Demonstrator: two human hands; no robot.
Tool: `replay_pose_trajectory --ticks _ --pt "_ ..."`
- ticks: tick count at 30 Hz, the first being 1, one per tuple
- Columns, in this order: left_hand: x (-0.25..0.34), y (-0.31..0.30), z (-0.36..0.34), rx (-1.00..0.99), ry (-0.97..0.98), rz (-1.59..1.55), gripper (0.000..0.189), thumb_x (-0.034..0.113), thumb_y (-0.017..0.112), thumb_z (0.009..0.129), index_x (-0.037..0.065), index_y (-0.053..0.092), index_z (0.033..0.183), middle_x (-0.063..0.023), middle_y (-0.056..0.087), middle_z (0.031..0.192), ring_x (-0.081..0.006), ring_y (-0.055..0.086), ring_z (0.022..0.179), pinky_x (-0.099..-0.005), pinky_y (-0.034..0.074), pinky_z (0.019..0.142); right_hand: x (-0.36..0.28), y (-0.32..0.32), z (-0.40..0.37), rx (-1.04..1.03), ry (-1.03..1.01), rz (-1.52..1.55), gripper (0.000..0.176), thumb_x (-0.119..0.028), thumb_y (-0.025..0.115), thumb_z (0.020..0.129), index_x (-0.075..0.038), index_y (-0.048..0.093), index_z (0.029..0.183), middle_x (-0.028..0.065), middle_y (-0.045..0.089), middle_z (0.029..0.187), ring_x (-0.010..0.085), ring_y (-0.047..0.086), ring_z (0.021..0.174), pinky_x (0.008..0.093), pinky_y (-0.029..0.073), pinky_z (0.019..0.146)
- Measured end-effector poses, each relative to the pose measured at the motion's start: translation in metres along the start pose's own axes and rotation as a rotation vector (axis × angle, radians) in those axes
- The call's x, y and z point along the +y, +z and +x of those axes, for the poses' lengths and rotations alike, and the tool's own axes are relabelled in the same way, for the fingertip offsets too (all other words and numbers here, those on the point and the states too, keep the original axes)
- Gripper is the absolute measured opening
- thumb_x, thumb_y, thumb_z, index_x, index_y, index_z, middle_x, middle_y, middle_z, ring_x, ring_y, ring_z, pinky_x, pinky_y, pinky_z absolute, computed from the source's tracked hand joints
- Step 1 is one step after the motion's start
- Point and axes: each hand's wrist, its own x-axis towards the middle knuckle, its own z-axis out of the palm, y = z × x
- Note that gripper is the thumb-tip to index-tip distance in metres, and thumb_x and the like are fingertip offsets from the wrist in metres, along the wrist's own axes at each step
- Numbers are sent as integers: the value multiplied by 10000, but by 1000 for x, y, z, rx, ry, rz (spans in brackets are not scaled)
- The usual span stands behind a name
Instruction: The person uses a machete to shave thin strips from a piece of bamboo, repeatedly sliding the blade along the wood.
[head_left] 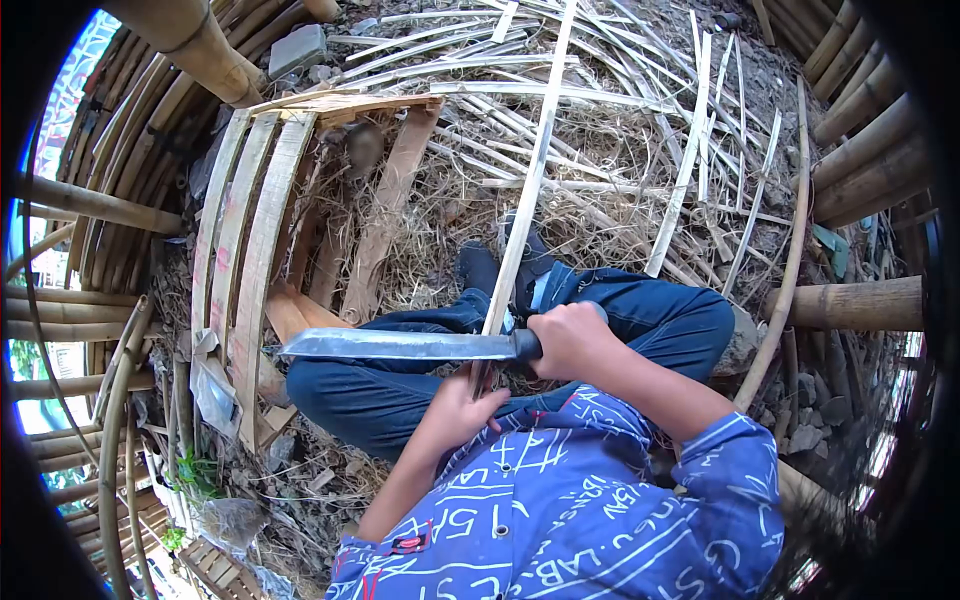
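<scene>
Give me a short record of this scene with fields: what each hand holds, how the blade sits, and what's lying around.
Right hand: closed round the handle of the knife
Left hand: closed on the bamboo strip, just below the blade
Blade: crosses the strip near its lower end, tip toward the person's left
Ground: split slivers on dry grass
Sides: bamboo pole at right, curved slats at left

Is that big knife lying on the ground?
No, the right hand grips the knife by its handle, blade against the bamboo strip.
</scene>
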Motion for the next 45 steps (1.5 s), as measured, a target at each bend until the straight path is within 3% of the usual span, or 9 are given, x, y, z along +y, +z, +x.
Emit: replay_pose_trajectory --ticks 5,8,15,18,20,40,45 --pt "-18 -4 5 -4 -61 6 230 59 657 854 37 430 883 -31 513 713 -123 571 531 -285 536 454 37 21 26 58 150 -109 256 -306 692 634 -96 680 780 153 679 751 319 682 740 426 539 715" --pt "-20 -1 -2 -4 -98 -9 241 68 668 850 42 432 892 -29 509 711 -119 569 529 -276 523 460 70 9 44 92 329 -80 283 -298 691 677 -52 684 817 159 684 837 323 678 818 421 542 759" --pt "-22 -3 -15 -14 -39 128 253 84 691 832 44 445 881 -16 517 702 -87 572 590 -261 492 495 135 -12 82 215 448 -126 292 -263 700 670 -41 677 858 183 681 895 328 674 861 422 536 788" --pt "-16 -7 -18 3 -54 144 257 90 686 836 41 441 891 -13 520 679 -94 580 547 -262 480 476 144 -18 96 219 429 -125 299 -246 693 674 -31 674 881 192 679 917 326 673 875 417 534 795" --pt "-11 -14 -21 26 -192 48 247 61 690 820 43 449 874 -14 527 689 -91 562 563 -256 473 480 144 -18 103 227 419 -116 287 -238 684 677 -31 677 875 189 681 901 327 675 869 413 535 797" --pt "-22 -54 -59 -28 -215 169 273 56 689 828 62 428 906 -11 532 645 -91 574 511 -239 447 451 165 -7 156 323 320 -153 222 -203 658 651 -51 694 808 180 686 819 327 681 797 409 541 755" --pt "-23 -59 -56 10 -252 153 226 121 676 859 32 472 896 -13 510 650 -81 543 502 -248 450 438 151 -6 147 358 313 -166 213 -210 657 653 -52 683 793 181 682 803 329 681 784 413 541 750"
